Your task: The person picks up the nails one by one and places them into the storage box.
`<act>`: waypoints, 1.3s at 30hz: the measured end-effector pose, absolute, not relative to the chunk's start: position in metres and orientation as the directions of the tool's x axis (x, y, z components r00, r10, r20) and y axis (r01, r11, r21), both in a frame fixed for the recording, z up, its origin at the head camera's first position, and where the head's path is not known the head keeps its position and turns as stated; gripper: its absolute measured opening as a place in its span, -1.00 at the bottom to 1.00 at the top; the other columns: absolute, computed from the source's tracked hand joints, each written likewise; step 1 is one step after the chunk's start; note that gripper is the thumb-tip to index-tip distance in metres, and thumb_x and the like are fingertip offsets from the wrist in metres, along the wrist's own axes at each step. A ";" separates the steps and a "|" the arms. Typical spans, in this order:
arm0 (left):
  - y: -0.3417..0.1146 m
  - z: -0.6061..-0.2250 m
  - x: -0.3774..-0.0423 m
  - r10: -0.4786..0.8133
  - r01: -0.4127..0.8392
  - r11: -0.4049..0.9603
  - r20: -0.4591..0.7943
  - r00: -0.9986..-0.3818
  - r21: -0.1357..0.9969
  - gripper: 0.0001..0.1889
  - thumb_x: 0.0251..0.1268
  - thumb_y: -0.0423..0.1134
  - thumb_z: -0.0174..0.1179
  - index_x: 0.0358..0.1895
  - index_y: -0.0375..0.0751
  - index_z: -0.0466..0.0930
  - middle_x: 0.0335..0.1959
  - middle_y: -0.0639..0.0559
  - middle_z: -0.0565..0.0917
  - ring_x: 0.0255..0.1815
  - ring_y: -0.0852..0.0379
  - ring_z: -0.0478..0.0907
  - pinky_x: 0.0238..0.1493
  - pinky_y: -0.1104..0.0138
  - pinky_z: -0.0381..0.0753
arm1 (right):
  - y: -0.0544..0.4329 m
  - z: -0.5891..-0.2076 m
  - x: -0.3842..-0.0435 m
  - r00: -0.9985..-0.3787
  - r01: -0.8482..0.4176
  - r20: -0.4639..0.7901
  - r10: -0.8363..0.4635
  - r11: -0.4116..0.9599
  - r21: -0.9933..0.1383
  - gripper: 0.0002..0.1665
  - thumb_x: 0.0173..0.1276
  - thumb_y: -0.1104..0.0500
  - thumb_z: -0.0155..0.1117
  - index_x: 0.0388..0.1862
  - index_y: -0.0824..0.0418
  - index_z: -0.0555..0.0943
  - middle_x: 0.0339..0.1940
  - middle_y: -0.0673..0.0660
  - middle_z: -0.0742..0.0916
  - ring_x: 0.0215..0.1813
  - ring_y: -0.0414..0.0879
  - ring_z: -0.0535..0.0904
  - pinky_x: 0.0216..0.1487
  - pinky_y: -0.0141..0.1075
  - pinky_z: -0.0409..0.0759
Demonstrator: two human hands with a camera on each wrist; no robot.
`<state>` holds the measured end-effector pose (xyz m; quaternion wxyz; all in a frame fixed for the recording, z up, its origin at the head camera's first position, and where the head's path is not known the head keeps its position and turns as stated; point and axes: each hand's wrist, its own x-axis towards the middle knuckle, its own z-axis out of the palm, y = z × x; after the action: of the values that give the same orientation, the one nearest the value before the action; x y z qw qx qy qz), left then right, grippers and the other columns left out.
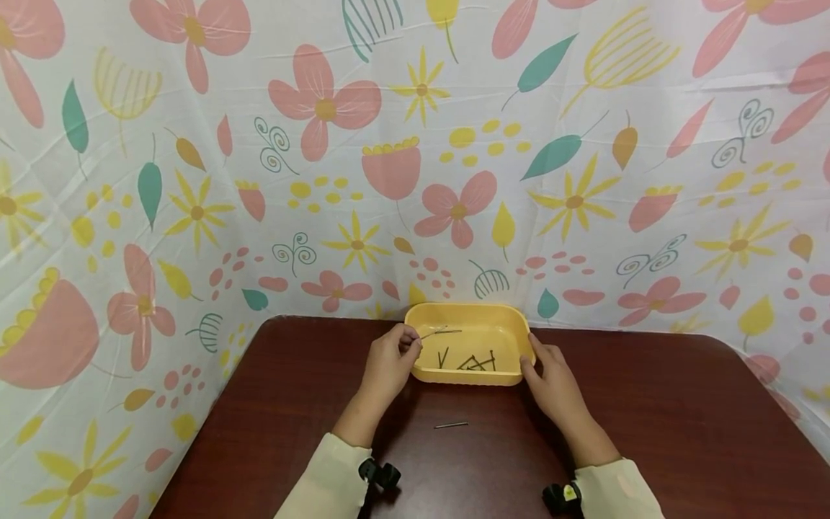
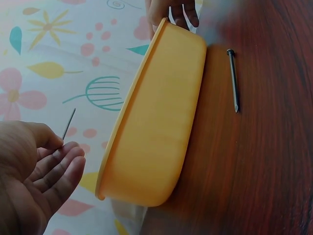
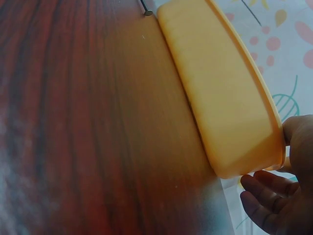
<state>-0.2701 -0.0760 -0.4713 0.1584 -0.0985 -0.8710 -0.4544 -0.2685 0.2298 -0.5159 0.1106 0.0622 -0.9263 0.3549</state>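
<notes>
My left hand (image 1: 385, 364) pinches a thin metal nail (image 2: 69, 123) between thumb and forefinger, just over the left end of a yellow plastic tray (image 1: 467, 377). At the tray's right end, my right hand (image 1: 552, 378) holds the rim, thumb on the near side and fingers round the end. Several dark nails (image 1: 478, 364) lie scattered on the tray floor, mostly toward its near side. One more nail (image 1: 450, 425) rests on the table in front of the tray; its flat head and pointed tip show in the left wrist view.
The dark reddish-brown wooden table (image 1: 681, 418) has its back edge right behind the tray. A white cloth with flower and leaf prints (image 1: 454, 144) hangs behind and along the left side. Each wrist carries a small black camera (image 1: 381, 476).
</notes>
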 end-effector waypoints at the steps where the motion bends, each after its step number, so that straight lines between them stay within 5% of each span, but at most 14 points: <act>1: -0.076 -0.471 -0.270 0.024 0.316 0.570 0.370 -0.929 0.758 -0.94 0.42 -0.24 0.23 -0.23 -0.12 0.60 -0.34 0.05 0.70 -0.34 0.22 0.59 -0.36 0.44 0.56 | 0.230 -0.516 -0.269 -0.967 -0.194 0.251 -0.036 0.740 -0.644 -0.27 0.63 -0.03 -0.01 0.60 0.33 0.18 0.29 0.42 0.48 0.26 0.30 0.50 0.26 0.24 0.46; 13: -0.077 -0.472 -0.273 0.007 0.312 0.603 0.386 -0.922 0.734 -0.92 0.43 -0.19 0.23 -0.23 -0.09 0.61 -0.32 0.06 0.71 -0.60 0.28 0.39 -0.47 0.44 0.47 | 0.230 -0.515 -0.270 -0.967 -0.195 0.253 -0.034 0.739 -0.645 -0.27 0.62 -0.01 0.00 0.60 0.33 0.18 0.29 0.41 0.48 0.26 0.29 0.49 0.27 0.24 0.45; 18: -0.077 -0.471 -0.273 -0.002 0.306 0.557 0.370 -0.929 0.772 -0.71 0.46 -0.16 0.22 0.18 -0.03 0.61 -0.04 0.05 0.75 -0.24 0.17 0.65 -0.25 0.38 0.62 | 0.230 -0.515 -0.271 -0.967 -0.193 0.252 -0.033 0.741 -0.643 -0.27 0.63 -0.04 -0.02 0.60 0.31 0.18 0.29 0.42 0.48 0.27 0.30 0.50 0.28 0.25 0.45; 22: -0.077 -0.470 -0.272 0.023 0.318 0.511 0.357 -0.934 0.799 -0.38 0.47 -0.10 0.21 0.54 0.05 0.29 0.34 0.00 0.59 0.19 -0.01 0.63 0.04 0.17 0.68 | 0.230 -0.515 -0.271 -0.967 -0.193 0.252 -0.034 0.742 -0.642 -0.27 0.63 -0.04 -0.02 0.60 0.32 0.18 0.29 0.42 0.48 0.26 0.30 0.50 0.28 0.24 0.45; 27: -0.077 -0.471 -0.272 0.034 0.315 0.514 0.348 -0.937 0.798 -0.32 0.47 -0.05 0.22 0.58 0.09 0.21 0.49 0.03 0.43 0.36 -0.06 0.51 0.18 0.06 0.64 | 0.230 -0.516 -0.271 -0.966 -0.196 0.257 -0.033 0.744 -0.639 -0.27 0.62 -0.03 -0.01 0.59 0.34 0.19 0.28 0.42 0.48 0.26 0.30 0.50 0.28 0.24 0.45; 39: -0.077 -0.470 -0.270 0.052 0.310 0.546 0.338 -0.940 0.778 -0.32 0.46 -0.03 0.23 0.57 0.11 0.22 0.52 0.06 0.39 0.37 -0.04 0.50 0.18 0.10 0.63 | 0.230 -0.516 -0.269 -0.967 -0.193 0.253 -0.034 0.744 -0.639 -0.27 0.62 -0.04 -0.01 0.59 0.32 0.19 0.29 0.41 0.48 0.25 0.29 0.50 0.27 0.24 0.46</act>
<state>-0.2697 -0.0772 -0.4704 0.1385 -0.1043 -0.8682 -0.4649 -0.2691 0.2299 -0.5162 0.1133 0.0611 -0.9270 0.3522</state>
